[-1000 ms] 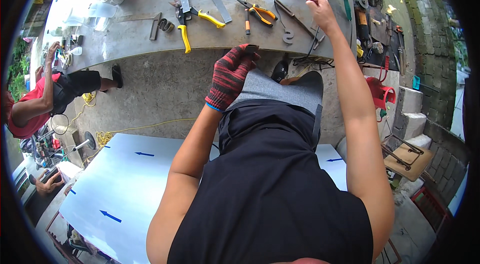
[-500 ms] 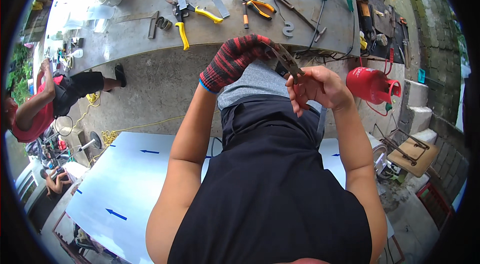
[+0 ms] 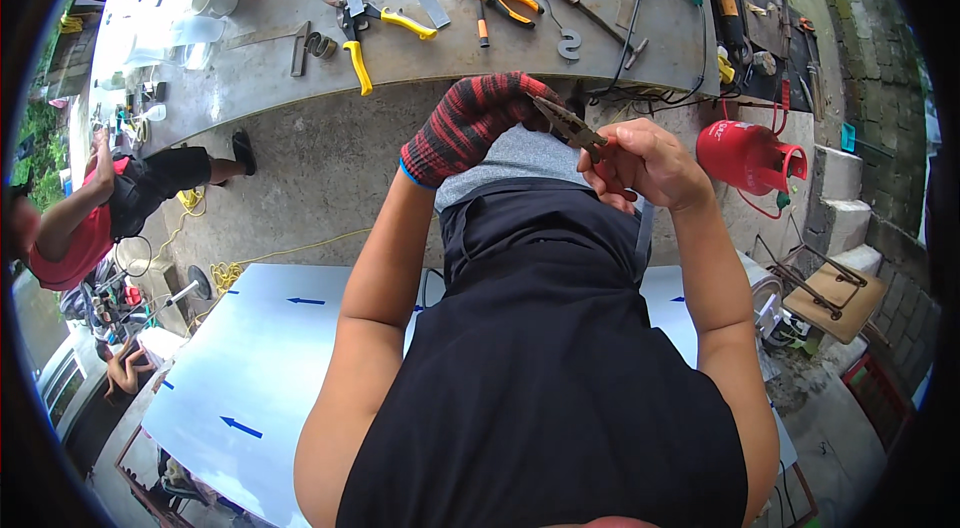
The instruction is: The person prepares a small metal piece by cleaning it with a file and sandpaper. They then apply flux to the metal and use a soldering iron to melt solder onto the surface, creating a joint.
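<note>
My right hand point(image 3: 658, 166), bare, grips a pair of pliers point(image 3: 572, 125) with dark metal jaws and red handles. The jaws point up and left, reaching the fingertips of my left hand point(image 3: 474, 124). That hand wears a red-and-black striped knit glove with a blue cuff, and its fingers are curled in. Whatever lies inside the glove's grip is hidden. Both hands are over my lap, just short of the workbench edge. On the bench beyond them lie orange-handled pliers point(image 3: 505, 3), yellow-handled snips point(image 3: 358, 40) and an S-shaped metal piece point(image 3: 569, 44).
The metal workbench point(image 3: 250, 78) spans the far side, with cables hanging at its right. A red gas cylinder point(image 3: 742, 156) stands right of my right hand. Behind me is a pale sheet point(image 3: 270, 348) with blue arrows. Another person point(image 3: 85, 213) is at the left.
The fingers of my right hand have closed further around the pliers, whose jaws and red handle now show more plainly. My left hand stays nearly in place. The whole view has shifted slightly.
</note>
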{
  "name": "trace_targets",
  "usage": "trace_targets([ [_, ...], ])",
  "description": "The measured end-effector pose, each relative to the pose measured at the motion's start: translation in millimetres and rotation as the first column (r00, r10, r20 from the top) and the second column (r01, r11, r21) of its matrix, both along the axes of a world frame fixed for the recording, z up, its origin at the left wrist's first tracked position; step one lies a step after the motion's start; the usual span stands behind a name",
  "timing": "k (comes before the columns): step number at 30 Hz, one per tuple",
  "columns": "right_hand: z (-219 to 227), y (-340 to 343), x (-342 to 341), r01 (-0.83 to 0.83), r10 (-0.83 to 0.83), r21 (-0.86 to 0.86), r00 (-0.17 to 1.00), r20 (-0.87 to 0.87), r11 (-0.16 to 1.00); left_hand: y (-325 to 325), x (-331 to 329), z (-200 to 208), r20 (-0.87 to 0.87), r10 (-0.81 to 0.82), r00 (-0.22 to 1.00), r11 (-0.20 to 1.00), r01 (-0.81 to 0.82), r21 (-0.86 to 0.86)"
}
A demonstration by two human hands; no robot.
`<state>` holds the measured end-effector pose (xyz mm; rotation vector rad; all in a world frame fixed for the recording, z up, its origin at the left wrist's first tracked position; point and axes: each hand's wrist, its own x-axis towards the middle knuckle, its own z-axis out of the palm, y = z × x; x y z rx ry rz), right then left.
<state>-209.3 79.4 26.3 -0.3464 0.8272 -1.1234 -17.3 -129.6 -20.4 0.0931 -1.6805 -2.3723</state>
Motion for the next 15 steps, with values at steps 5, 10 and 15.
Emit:
trace_targets([
  [5,0,-1,9,0.086,-0.084,0.020,0.994,-0.074,0.996,2,3,4,0.109,0.008,0.994,0.999,-0.011,0.030],
  [10,5,2,14,0.091,-0.092,-0.018,0.963,-0.251,0.996,9,3,1,0.183,0.062,0.981,0.995,-0.076,0.072],
  [15,2,1,19,0.075,-0.094,-0.057,0.800,-0.593,0.996,13,4,7,0.328,0.104,0.939,0.992,-0.122,0.035],
])
